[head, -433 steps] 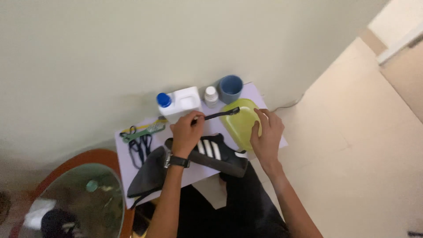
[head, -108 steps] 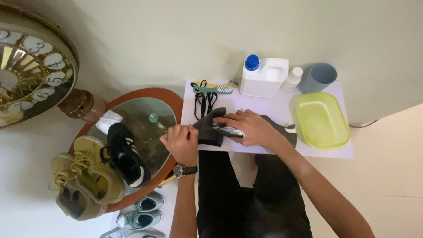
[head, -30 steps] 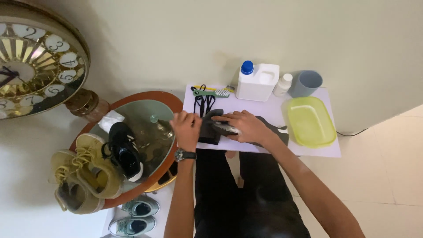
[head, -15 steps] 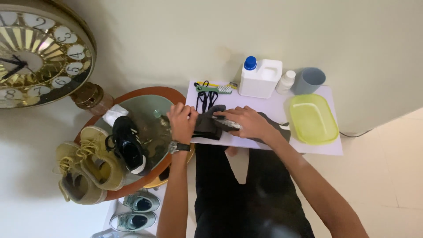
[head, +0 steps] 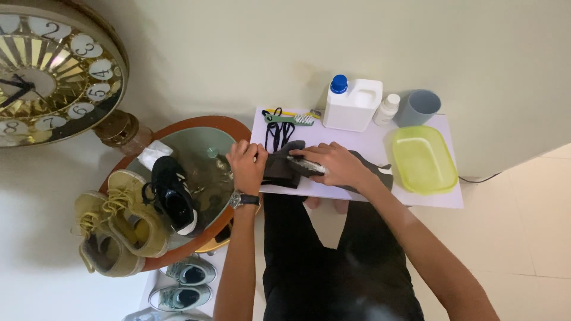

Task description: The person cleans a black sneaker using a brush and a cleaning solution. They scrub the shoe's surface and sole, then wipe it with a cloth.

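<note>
Hands (head: 285, 166) grip soft blk shoe (head: 282, 169).

Soft, even daylight with wide-angle bending

We see a bright, diffuse scene with no harsh glare. Faint shadows fall under the white jug (head: 352, 106) and the yellow tub (head: 423, 159). The glass tabletop (head: 199, 156) gives dull reflections. Edges bow outward, warping the clock (head: 50, 71). The hands look slightly soft; the lower frame, at the dark trousers, goes dim

We are in a home: an ornate wall clock (head: 44, 71) at upper left, pairs of shoes (head: 119, 229) at lower left, tiled floor (head: 523, 238) at right.
</note>
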